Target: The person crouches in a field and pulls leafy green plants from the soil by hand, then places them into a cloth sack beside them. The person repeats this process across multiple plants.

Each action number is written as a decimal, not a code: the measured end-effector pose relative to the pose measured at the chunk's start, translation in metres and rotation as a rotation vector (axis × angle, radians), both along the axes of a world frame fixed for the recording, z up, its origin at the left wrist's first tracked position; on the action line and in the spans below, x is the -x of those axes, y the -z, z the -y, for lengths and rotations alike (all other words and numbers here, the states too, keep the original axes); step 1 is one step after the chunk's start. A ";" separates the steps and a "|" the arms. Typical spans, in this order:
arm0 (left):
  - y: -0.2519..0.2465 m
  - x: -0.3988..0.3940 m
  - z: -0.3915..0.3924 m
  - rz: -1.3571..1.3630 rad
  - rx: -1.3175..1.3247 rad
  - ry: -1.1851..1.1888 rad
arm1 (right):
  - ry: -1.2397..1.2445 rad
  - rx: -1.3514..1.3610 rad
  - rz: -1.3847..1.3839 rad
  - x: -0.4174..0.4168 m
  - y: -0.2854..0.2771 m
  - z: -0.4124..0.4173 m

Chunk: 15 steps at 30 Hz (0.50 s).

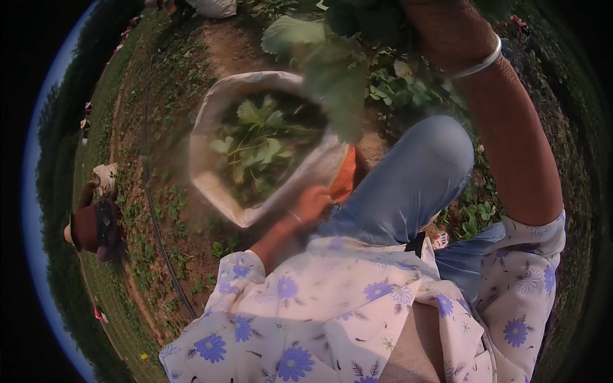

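Note:
A white woven sack (201, 158) stands on the soil before me, its wide mouth turned up. Loose leafy plants (258, 153) with thin stems lie inside it. My left hand (310, 205), blurred, grips the sack's near side by its orange part (345, 174). My right hand (443, 33) is raised at the top of the view, with a metal bangle on the wrist. It holds a bunch of broad-leaved green plants (337, 81), which hangs over the far right rim of the sack. My right fingers are mostly hidden by shade and leaves.
My bent knee (436, 143) in jeans is right of the sack. A black hose (154, 222) runs along the ground on the left. Low plants (175, 206) grow in the soil. A person (98, 225) bends in the field at left; another white sack (213, 7) lies ahead.

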<state>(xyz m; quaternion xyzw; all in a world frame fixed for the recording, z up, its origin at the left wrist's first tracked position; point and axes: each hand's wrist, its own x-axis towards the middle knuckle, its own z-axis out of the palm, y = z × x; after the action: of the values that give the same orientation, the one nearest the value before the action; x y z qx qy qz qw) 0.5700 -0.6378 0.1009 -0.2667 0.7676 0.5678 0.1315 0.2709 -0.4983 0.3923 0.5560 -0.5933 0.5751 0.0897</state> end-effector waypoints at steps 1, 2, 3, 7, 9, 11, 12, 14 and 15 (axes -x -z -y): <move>-0.008 -0.012 -0.002 -0.015 0.053 -0.017 | -0.054 0.037 -0.090 -0.018 -0.004 0.029; -0.021 -0.035 -0.001 0.003 0.050 0.011 | -0.108 0.069 -0.157 -0.036 0.003 0.060; -0.035 -0.042 0.000 -0.002 0.036 0.065 | -0.129 0.041 -0.206 -0.052 0.013 0.080; -0.141 -0.047 0.024 0.135 -0.088 0.539 | -0.159 -1.104 -0.029 -0.056 0.107 0.101; -0.204 -0.048 0.034 0.076 -0.061 0.179 | -0.197 -1.009 -0.011 -0.052 0.122 0.098; -0.211 -0.030 0.046 -0.265 0.028 -0.213 | -0.216 -0.965 0.112 -0.044 0.103 0.095; -0.210 -0.017 0.052 -0.357 0.248 -0.255 | -0.102 -0.864 0.124 -0.042 0.097 0.092; -0.172 0.010 0.078 -0.391 0.751 -0.177 | 0.154 -0.689 0.137 -0.033 0.097 0.084; -0.155 0.020 0.092 -0.312 1.055 -0.059 | 0.196 -0.756 0.121 -0.030 0.098 0.079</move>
<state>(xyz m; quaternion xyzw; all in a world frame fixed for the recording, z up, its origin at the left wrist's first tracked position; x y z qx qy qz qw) 0.5499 -0.7293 0.2556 -0.2305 0.9507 0.1422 -0.1511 0.3005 -0.5773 0.2943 0.4556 -0.8178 0.3364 -0.1021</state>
